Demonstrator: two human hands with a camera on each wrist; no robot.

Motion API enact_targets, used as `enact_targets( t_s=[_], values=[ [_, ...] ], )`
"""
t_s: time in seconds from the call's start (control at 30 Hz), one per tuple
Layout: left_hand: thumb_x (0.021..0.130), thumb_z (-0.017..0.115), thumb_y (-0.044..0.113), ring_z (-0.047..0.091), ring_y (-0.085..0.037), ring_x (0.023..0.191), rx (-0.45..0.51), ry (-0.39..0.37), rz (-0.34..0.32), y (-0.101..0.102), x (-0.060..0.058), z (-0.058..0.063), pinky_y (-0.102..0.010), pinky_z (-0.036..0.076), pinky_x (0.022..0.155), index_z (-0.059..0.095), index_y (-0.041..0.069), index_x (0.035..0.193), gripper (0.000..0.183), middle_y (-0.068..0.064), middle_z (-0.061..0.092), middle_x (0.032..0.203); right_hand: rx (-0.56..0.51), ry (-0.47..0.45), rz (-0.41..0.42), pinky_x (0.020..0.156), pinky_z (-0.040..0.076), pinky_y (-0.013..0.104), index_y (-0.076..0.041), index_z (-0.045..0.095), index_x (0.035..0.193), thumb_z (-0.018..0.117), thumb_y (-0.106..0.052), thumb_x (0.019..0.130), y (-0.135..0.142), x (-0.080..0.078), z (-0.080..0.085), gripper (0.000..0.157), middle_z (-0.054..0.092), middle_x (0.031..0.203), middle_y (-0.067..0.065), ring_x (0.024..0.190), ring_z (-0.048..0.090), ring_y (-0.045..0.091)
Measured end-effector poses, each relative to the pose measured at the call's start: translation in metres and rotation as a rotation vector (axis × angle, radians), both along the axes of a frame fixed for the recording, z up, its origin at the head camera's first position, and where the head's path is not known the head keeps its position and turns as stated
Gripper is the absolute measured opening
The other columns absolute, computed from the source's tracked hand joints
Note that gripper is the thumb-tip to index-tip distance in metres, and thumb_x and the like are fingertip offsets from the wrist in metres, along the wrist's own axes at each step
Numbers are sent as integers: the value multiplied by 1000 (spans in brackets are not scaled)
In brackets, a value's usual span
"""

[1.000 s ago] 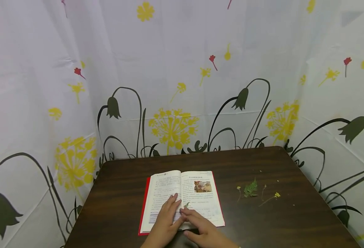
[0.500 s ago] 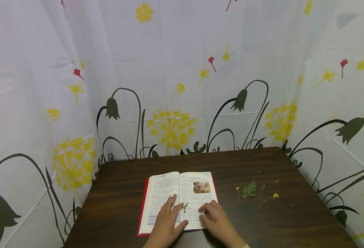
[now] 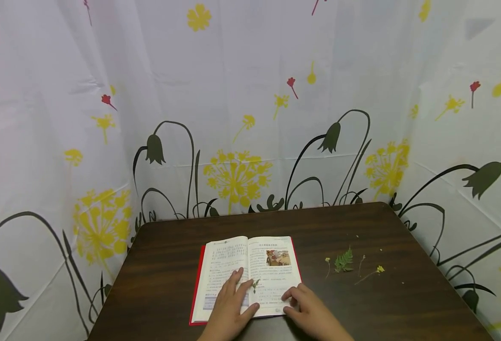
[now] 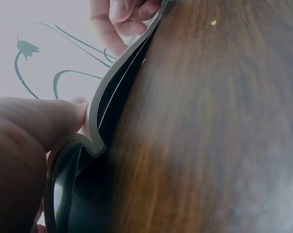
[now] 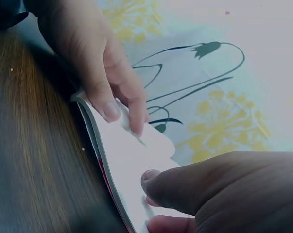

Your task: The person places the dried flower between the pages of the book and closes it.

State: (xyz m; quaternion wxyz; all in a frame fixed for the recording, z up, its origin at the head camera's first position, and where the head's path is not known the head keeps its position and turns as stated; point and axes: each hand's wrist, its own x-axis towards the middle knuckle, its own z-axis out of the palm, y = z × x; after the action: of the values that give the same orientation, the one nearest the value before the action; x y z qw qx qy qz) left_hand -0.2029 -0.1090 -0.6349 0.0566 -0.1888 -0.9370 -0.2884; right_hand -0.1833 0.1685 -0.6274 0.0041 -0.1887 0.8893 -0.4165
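Observation:
An open book [image 3: 226, 253] with a red cover lies on the dark wooden table. My left hand [image 3: 232, 303] rests on its left page with fingers spread, the thumb reaching over the centre fold near the bottom. Beside those fingertips a small green leafy sprig [image 3: 255, 285] lies on the right page, near the fold. My right hand [image 3: 312, 310] is at the lower right corner of the book, its fingers loosely bent over the page. In the right wrist view my right thumb [image 5: 158, 182] is apart from the left hand [image 5: 88, 58], with nothing visible in its fingers.
To the right of the book, a green fern leaf [image 3: 343, 260] and a yellow flower [image 3: 380, 269] on a thin stem lie on the table [image 3: 169, 265], with thin stems beside them and scattered specks. A patterned curtain [image 3: 250, 94] hangs behind.
My right hand has moved right, away from the left hand and the sprig, to the page's lower corner. The sprig, partly covered before, now shows whole. My left hand has stayed on its page.

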Motion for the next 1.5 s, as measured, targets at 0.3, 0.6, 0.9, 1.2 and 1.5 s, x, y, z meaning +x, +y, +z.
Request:
enact_targets(
  t_s=[0.3,0.6,0.9,1.2,1.5],
  values=[
    [96,80,49,37,-44,160,4,-23,-7,1,0,-1,-70,37,123,64,18,147,63,-15,39,174,33,-42,-15,67,47,23,-16,72,111,78,-20,101,29,-3,19,13,63,90,-11,75,54,-4],
    [95,80,50,38,-45,159,17,-6,-12,-1,-1,-4,-70,36,122,64,18,146,62,-16,40,173,167,-25,-358,64,49,28,-18,74,108,78,-18,102,74,-19,54,7,73,89,-9,70,59,2],
    [95,80,51,38,-47,158,37,-21,-19,-1,-2,-7,-72,35,122,64,18,146,63,-17,40,173,286,-47,-615,54,44,36,-7,75,107,70,-18,104,112,-34,71,12,76,89,6,61,58,17],
    [94,81,50,39,-47,157,13,-40,-20,-1,-3,-8,-71,36,122,64,17,147,65,-20,41,171,355,-199,-638,51,45,36,-9,72,96,77,-26,100,111,-48,38,19,70,76,3,60,59,19],
    [94,81,49,39,-46,158,9,-43,-19,-1,-5,-9,-70,35,123,63,18,148,65,-19,40,172,335,-172,-696,51,46,39,-10,70,95,82,-35,96,107,-53,20,28,72,78,5,63,62,21]
  ],
)
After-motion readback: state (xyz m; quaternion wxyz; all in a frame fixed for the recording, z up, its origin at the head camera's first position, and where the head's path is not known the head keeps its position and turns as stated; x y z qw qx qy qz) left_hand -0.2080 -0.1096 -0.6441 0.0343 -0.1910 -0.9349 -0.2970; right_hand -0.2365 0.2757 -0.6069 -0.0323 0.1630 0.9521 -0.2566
